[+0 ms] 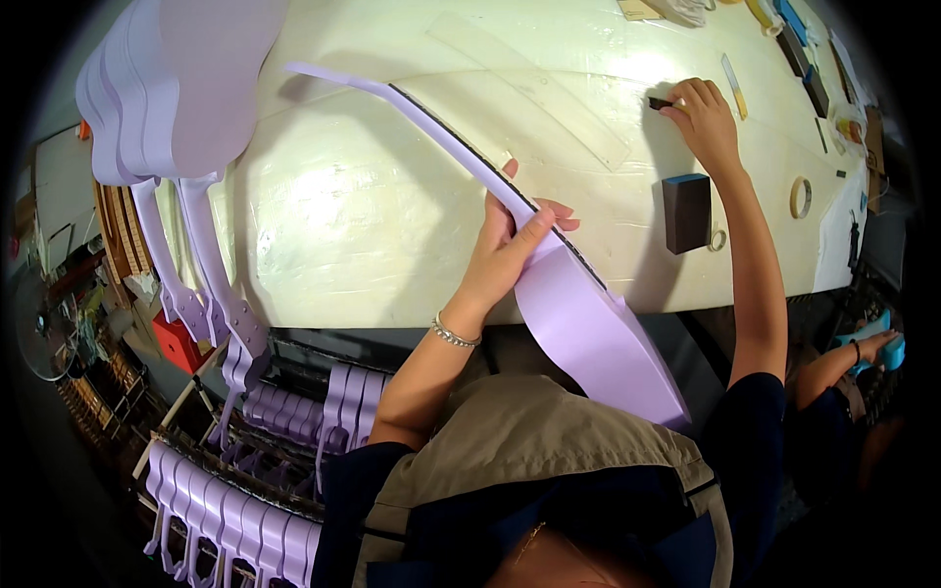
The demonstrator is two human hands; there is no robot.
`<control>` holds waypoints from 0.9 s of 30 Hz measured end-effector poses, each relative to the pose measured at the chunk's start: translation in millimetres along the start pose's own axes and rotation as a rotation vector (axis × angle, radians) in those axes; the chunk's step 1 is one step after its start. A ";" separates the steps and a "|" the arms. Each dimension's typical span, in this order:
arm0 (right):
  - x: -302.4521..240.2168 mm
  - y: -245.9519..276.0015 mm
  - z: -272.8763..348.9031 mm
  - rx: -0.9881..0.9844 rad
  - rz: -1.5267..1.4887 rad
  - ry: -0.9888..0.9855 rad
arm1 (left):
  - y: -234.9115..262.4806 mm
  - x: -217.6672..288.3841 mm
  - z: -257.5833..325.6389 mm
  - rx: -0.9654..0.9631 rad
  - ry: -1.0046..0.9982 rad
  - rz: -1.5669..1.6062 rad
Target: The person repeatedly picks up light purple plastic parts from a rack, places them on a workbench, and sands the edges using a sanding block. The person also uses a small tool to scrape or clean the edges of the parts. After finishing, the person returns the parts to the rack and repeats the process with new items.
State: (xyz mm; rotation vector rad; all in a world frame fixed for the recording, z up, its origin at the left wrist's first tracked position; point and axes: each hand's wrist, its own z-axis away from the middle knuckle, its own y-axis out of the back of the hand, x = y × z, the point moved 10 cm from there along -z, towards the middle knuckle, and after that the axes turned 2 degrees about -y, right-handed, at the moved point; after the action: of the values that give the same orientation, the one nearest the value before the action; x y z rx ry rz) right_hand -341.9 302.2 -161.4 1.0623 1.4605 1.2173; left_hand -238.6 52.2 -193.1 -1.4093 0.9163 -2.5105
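Observation:
My left hand (515,240) grips a lavender guitar-shaped body with a long neck (578,314), held on edge across the pale worktable (372,216); the neck reaches up and left, the body hangs toward my lap. A thin black strip runs along its upper edge. My right hand (704,120) stretches to the far right of the table and pinches a small dark piece (660,102) lying there. A dark sanding block with a blue top (686,211) stands just below that hand.
Several more lavender guitars (176,108) lie stacked at the table's left end, others stand in a rack (255,461) below. A clear ruler (549,93), tape rolls (801,197) and small tools lie on the table. Another person's hand (867,348) is at right.

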 end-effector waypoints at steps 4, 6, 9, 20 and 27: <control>19.3 -12.3 -0.5 -0.251 -0.413 -0.417 | -2.8 0.4 2.6 -0.023 -0.054 0.020; 15.1 -17.3 1.7 -0.267 -0.886 -0.625 | -1.3 -1.1 2.2 -0.021 -0.055 0.048; -10.3 -33.4 7.5 -0.338 -1.512 -0.781 | -0.6 -3.7 0.3 -0.015 -0.060 0.117; -89.2 2.3 -21.4 -0.088 -2.159 -0.093 | -0.4 -1.8 -0.4 -0.010 -0.085 0.060; -123.9 6.9 -30.4 -0.230 -1.684 -0.343 | -3.3 5.0 -1.2 -0.077 -0.149 0.015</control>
State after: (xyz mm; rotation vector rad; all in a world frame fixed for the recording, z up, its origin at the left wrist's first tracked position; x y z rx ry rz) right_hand -346.9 176.9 -137.0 -0.2836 1.2538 -0.0593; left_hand -241.8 53.5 -188.0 -1.5817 1.0000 -2.3451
